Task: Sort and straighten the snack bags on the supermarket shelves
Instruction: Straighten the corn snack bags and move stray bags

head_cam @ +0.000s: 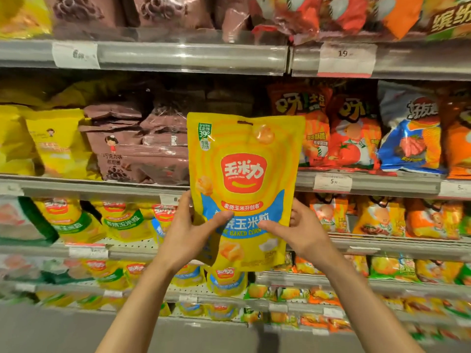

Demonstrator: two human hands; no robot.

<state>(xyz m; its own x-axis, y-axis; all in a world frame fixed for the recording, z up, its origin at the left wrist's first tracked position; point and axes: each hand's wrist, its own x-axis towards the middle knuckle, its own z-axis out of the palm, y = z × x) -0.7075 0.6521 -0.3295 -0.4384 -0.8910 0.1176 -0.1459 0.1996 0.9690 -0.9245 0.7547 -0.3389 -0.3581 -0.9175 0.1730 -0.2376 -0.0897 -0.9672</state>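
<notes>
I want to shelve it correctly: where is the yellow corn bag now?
Head view, centre: both hands, left hand and right hand, hold the yellow corn bag upright before the shelves.

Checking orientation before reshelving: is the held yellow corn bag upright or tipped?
Upright: on the yellow corn bag the hang hole is on top and the print reads level, both hands gripping its lower part.

bag: yellow baked corn pouch [242,184], red logo in the middle, blue band lower down, hang hole up top
pose: upright, front facing the camera, held up in front of the shelves
grip: both thumbs on the blue band, fingers tucked behind
state: sealed, pretty flat, no real creases
</notes>
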